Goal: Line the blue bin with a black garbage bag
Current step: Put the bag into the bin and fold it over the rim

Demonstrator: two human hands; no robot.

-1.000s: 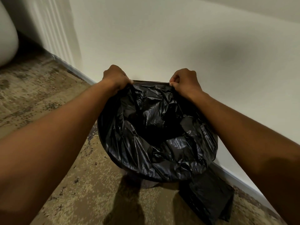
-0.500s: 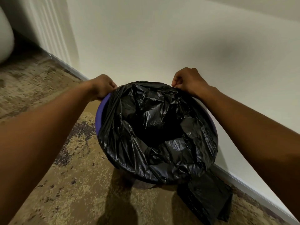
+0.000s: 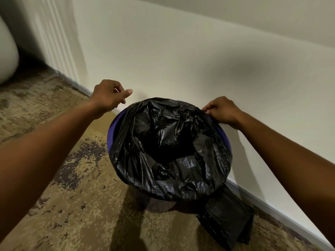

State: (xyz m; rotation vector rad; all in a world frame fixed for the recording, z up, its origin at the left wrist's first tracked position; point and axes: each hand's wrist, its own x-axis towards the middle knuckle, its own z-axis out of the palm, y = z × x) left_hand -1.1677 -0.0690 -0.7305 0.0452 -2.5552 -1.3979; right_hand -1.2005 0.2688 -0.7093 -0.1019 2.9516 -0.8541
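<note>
The round blue plastic bin (image 3: 111,132) stands on the mottled brown carpet (image 3: 76,196), close against the pale wall (image 3: 181,60), and the crinkled black plastic garbage bag (image 3: 170,151) already sits inside it with its mouth folded out over the near and right-hand parts of the rim. On the bin's left side a strip of blue rim is bare, so the step in hand looks like the last stretching of the bag's edge round the rim. The right hand (image 3: 222,111) pinches the bag's edge at the far right of the bin. The left hand (image 3: 108,96) hovers just beyond the bin's far left, loosely curled, grasping nothing. Next, that free hand would likely need to catch the slack edge there and draw it outward and down over the bare rim. A folded stack of black bags (image 3: 228,221) lies beside the bin's base.
</note>
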